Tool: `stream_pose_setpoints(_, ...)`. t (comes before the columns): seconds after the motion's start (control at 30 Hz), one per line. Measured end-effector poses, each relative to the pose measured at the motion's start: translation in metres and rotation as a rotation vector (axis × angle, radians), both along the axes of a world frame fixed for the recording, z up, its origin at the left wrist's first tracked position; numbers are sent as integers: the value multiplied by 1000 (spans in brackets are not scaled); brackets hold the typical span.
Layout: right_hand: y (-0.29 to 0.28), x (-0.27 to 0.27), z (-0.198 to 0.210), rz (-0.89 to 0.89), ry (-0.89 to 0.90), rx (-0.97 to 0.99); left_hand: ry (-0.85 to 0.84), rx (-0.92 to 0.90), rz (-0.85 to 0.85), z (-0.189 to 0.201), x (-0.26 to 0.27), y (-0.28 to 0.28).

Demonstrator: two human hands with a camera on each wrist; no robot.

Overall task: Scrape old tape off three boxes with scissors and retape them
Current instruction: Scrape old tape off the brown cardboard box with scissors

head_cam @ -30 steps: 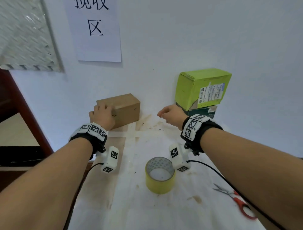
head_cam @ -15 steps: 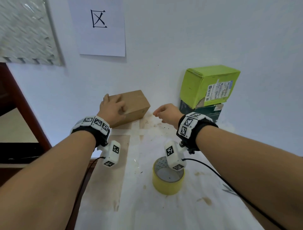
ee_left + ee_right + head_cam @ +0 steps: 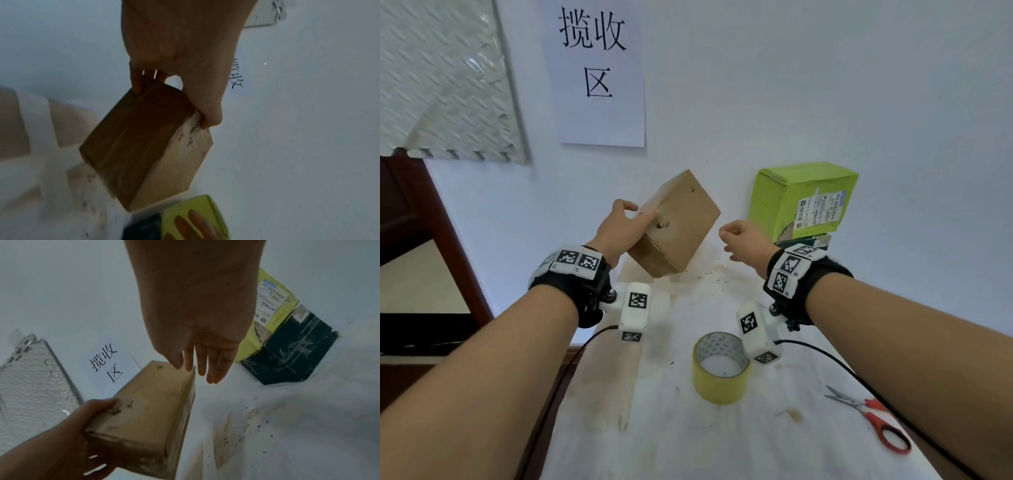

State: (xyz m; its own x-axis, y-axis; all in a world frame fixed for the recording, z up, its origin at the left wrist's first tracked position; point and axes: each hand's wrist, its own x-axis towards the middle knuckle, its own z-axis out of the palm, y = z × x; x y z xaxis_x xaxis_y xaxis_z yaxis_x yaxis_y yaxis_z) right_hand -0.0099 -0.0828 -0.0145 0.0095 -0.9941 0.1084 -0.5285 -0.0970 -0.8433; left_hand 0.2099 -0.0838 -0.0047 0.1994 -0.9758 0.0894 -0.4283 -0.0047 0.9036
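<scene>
A white paper sign (image 3: 599,73) at the upper left of the head view reads 搅收区 in black. Just below centre-frame the left hand (image 3: 619,231) grips a plain brown cardboard box (image 3: 676,224), thumb on one scuffed face and fingers on the opposite one, holding it tilted above the desk (image 3: 722,442). The right hand (image 3: 744,241) hangs beside it with relaxed fingers, holding nothing. At right, a green box (image 3: 774,202) with a printed shipping label (image 3: 818,214), too small to read, sits on a dark box (image 3: 287,353). A yellow tape roll (image 3: 719,368) and red-handled scissors (image 3: 869,416) lie at lower right.
</scene>
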Motion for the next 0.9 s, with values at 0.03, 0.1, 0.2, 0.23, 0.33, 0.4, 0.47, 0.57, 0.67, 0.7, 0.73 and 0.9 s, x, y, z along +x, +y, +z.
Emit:
stream_pose_setpoints(0.03,6,-2,4,-15,-37,5,100,4,-28,4,-6,7)
stream_pose_setpoints(0.1,17,-6,11,-32,-129,17,217,15,-89,12,-19,21)
stream_pose_setpoints(0.2,37,-16,21,-31,-227,24,263,52,-207,22,-42,43)
stream_pose_setpoints(0.23,43,-21,23,-46,-249,15,256,67,-240,24,-48,50)
stream_pose_setpoints(0.33,65,-43,27,-137,-235,-28,225,109,-320,28,-70,74)
stream_pose_setpoints(0.4,82,-60,26,-181,-194,-64,203,148,-391,26,-85,90)
stream_pose_setpoints(0.47,100,-79,20,-199,-200,-86,202,188,-438,22,-102,107)
stream_pose_setpoints(0.57,123,-106,3,-265,-278,-45,220,237,-437,13,-124,128)
stream_pose_setpoints(0.67,148,-133,-20,-249,-199,101,231,268,-419,4,-145,144)
stream_pose_setpoints(0.7,158,-142,-27,-218,-78,179,234,276,-410,1,-151,149)
stream_pose_setpoints(0.73,165,-151,-36,-189,44,249,239,281,-403,-3,-157,153)
stream_pose_setpoints(0.9,196,-174,-60,-16,355,554,256,328,-424,-19,-176,167)
